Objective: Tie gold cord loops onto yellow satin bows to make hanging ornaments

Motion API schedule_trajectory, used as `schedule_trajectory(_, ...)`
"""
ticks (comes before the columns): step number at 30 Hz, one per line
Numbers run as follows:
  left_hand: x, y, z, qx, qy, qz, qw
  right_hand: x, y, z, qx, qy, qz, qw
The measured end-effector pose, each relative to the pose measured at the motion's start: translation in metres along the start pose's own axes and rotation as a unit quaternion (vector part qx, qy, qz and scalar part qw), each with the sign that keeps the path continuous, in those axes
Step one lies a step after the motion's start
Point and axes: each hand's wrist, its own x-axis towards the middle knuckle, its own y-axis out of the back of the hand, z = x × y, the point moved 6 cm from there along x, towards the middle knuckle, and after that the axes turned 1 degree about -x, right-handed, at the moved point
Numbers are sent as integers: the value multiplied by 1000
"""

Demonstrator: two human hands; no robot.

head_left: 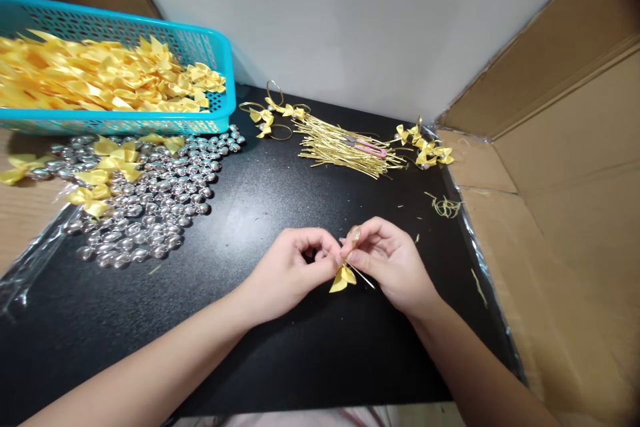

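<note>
While both bare forearms reach in over the black table [280, 373], the person's hands meet near its middle, close to the front edge. The left hand [300, 267] has its thumb and forefinger pressed together on the upper part of a small yellow bow [343, 279], whose tails hang below the fingertips. The right hand [393, 260] comes in from the other side, thumb and forefinger pinched on a gold wire [355, 235] right at the bow. The wire makes a little loop above the pinch, and a thin pale strand [367, 281] slants down and out from under the right thumb. From where I stand, the fingers hide the very spot where wire and bow meet, so I can't tell whether they are joined.

To the left, a spread of shiny silver beads [155, 203] covers the table, with several loose bows [117, 160] lying on top. Behind it is a turquoise basket [200, 121] heaped with yellow bows [120, 77]. Farther back, a bundle of straight gold wires [333, 147] lies flat with a pink-handled tool [369, 147] on top. Bows with wire loops lie in two clusters, one on the left of the bundle [263, 119] and one on the right [425, 147]. Nearer the right edge sits a tangle of thin thread [445, 207], beside the cardboard [565, 120].
</note>
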Motion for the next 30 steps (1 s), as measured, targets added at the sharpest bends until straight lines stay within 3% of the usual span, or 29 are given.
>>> schedule_trajectory(8, 1, 3, 2, -17, 0, 27, 999, -1, -3, 3, 59, -12, -18, 998)
schedule_trajectory(15, 1, 5, 2, -9, 4, 34, 999, 0, -2, 4, 25, -19, -15, 999)
schedule_trajectory(19, 2, 8, 6, -17, -11, 52, 998, -1, 4, -8, -70, 77, -40, 994)
schedule_trajectory(23, 1, 11, 5, -57, 3, 65, 996, -5, 1, -23, -182, 197, -108, 957)
schedule_trajectory(30, 1, 9, 3, -80, 9, 60, 995, -11, -3, -37, -250, 315, -14, 916)
